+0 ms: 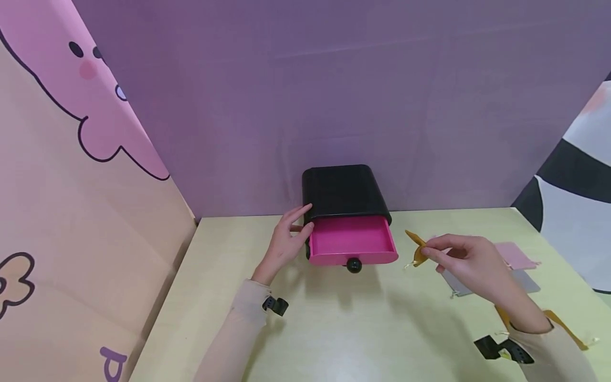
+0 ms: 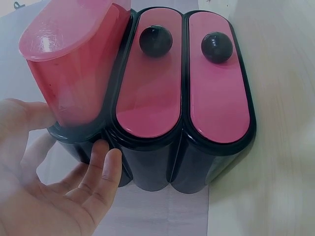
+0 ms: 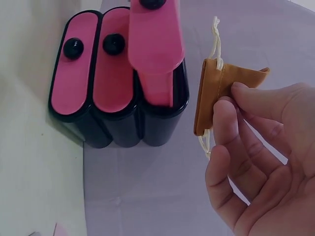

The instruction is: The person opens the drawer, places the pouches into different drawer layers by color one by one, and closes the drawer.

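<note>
**Soft mustard pouch [image 3: 210, 93] pinched just right of an open pink drawer [image 1: 329, 259]**

The right hand [image 1: 470, 262] holds the pouch above the tabletop [image 1: 334, 329], near the drawer but apart from it. Its grip is a pinch, thumb against fingertips on the folded cloth, with pale drawcords [image 3: 215, 39] hanging loose at both ends.

The pouch looks light, limp and hard to damage. Its matte, suede-like face should not slip, though it may fold or flop. The doubled body near the seam seems the best hold; the thin cords would let it swing.

The left hand [image 1: 288, 241] touches the side of the black drawer unit [image 1: 341, 188], its grip spread, thumb by the front edge. The hollow plastic could slide if unsteadied. Pink cloth [image 1: 515, 255] and grey cloth [image 1: 527, 283] lie beyond the right hand.
</note>
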The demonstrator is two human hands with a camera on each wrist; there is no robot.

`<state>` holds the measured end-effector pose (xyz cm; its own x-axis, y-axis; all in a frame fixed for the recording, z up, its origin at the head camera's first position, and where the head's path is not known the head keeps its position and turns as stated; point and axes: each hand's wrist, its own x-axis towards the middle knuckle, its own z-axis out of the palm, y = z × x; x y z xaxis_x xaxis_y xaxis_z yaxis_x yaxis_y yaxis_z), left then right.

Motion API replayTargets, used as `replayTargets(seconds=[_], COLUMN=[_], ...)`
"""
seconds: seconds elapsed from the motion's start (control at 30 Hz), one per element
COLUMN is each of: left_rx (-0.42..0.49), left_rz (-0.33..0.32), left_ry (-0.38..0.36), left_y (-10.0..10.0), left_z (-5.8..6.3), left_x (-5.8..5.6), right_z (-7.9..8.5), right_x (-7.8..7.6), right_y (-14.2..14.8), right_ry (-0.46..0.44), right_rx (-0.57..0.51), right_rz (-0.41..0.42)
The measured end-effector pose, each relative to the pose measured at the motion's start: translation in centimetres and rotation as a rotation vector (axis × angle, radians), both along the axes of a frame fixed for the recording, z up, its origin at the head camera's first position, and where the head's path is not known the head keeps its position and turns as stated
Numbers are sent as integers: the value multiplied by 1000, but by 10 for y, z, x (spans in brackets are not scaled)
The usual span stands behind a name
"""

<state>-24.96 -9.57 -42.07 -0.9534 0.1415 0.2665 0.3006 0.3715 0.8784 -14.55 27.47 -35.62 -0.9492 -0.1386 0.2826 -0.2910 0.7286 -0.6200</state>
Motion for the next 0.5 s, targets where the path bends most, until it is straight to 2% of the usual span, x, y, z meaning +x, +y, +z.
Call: replayTargets(seconds=[0.17,0.5], left_rx=[4,-4], left_rz=[-8,-1], left_ry=[2,10], left_y=[0,0], left_z=[-1,-3], left_x=[-1,0], right_z=[6,19], right_x=[-2,-11], right_y=[-11,-31], right_ry=[55,77], right_rx=[-14,-50], right_rz=[22,63])
